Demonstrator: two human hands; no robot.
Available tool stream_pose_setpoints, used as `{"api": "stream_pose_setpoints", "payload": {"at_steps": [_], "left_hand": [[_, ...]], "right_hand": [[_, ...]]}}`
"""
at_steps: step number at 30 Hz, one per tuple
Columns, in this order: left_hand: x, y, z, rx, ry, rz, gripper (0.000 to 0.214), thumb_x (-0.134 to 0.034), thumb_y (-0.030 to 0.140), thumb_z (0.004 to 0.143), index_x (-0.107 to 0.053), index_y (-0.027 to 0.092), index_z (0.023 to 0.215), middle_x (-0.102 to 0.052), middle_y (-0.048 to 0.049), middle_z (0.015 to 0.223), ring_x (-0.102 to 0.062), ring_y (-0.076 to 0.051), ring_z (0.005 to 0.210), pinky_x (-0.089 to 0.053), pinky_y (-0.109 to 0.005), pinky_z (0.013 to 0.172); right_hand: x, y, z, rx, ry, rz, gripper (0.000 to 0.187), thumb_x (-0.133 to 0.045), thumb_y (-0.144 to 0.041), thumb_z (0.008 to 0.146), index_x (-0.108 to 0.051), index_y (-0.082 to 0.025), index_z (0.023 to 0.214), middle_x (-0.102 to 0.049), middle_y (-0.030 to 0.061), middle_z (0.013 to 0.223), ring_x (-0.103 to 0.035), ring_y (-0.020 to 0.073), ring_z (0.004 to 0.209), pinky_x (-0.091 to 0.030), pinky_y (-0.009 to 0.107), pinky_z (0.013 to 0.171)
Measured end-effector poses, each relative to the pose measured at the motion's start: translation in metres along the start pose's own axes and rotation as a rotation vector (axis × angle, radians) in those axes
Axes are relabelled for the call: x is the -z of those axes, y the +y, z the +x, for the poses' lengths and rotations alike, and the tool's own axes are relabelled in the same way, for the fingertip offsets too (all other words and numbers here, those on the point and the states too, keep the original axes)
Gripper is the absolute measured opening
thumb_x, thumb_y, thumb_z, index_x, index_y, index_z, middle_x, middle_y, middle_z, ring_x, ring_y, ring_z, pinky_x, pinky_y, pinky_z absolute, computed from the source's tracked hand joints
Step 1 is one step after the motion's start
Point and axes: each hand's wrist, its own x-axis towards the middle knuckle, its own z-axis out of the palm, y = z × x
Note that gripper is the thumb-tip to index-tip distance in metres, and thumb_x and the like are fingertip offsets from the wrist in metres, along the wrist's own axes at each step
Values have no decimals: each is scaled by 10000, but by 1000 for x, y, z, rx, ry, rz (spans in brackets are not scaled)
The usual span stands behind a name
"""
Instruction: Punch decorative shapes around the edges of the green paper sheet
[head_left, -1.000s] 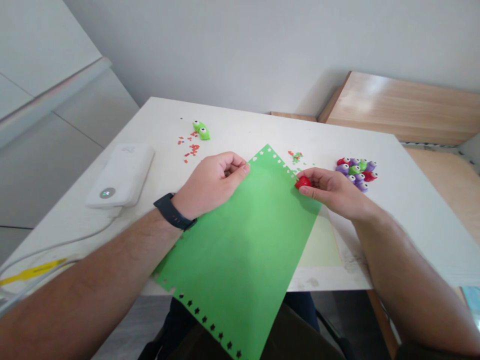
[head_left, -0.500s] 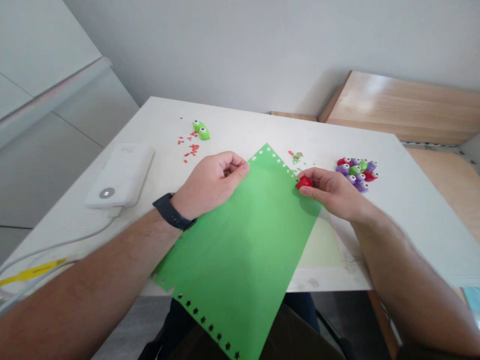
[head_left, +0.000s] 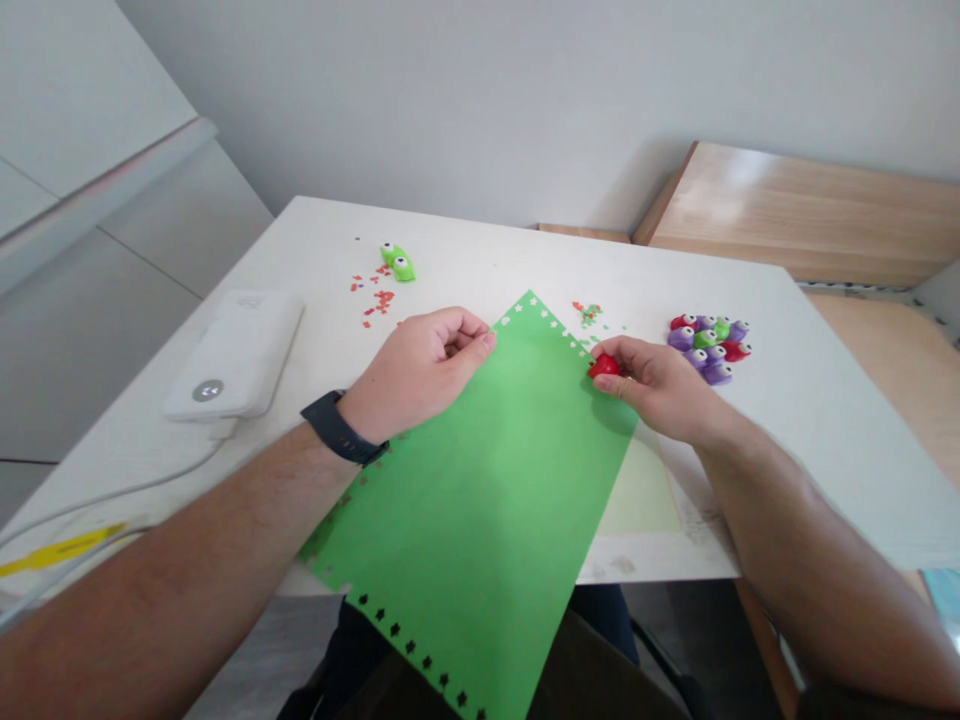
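Note:
A green paper sheet [head_left: 487,470] lies across the white table [head_left: 810,400] and hangs over its near edge. Star-shaped holes run along its far and near edges. My left hand [head_left: 420,370], with a dark watch on the wrist, is closed and pinches the sheet's upper left edge. My right hand [head_left: 660,385] is closed on a small red punch [head_left: 604,366] set on the sheet's far right edge.
A cluster of purple, red and green punches [head_left: 709,337] sits right of my right hand. A green punch [head_left: 397,263] and red paper bits [head_left: 375,295] lie at the far left. A white device [head_left: 236,355] with a cable rests at the left edge. A wooden surface [head_left: 810,215] stands behind.
Almost nothing has moved. Both hands keep their hold on the sheet and the red punch; the view has shifted slightly.

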Motion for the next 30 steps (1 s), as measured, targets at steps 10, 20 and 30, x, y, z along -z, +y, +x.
{"api": "stream_pose_setpoints", "payload": {"at_steps": [10, 20, 30], "left_hand": [[1, -2, 1, 36, 1, 5, 332, -644, 491, 956, -730, 171, 974, -731, -26, 836, -582, -152, 676, -417, -273, 603], [0, -5, 1, 44, -3, 15, 340, -647, 516, 949, -728, 186, 965, -744, -25, 845, -588, -159, 670, -424, -284, 612], [1, -6, 1, 60, -25, 56, 342, -625, 521, 960, -723, 193, 959, -749, -27, 842, -601, -169, 674, -433, -291, 618]], "right_hand": [[2, 1, 0, 30, 22, 44, 254, -732, -375, 914, -679, -214, 1104, -706, 56, 975, -619, 225, 883, -496, 382, 826], [7, -1, -2, -6, 21, 151, 336, -733, -439, 931, -705, -225, 1188, -708, 65, 1031, -618, 230, 930, -490, 378, 834], [8, -3, -4, -39, 1, 169, 406, -723, -503, 933, -721, -237, 1239, -737, 68, 1080, -637, 236, 947, -502, 382, 843]]}}
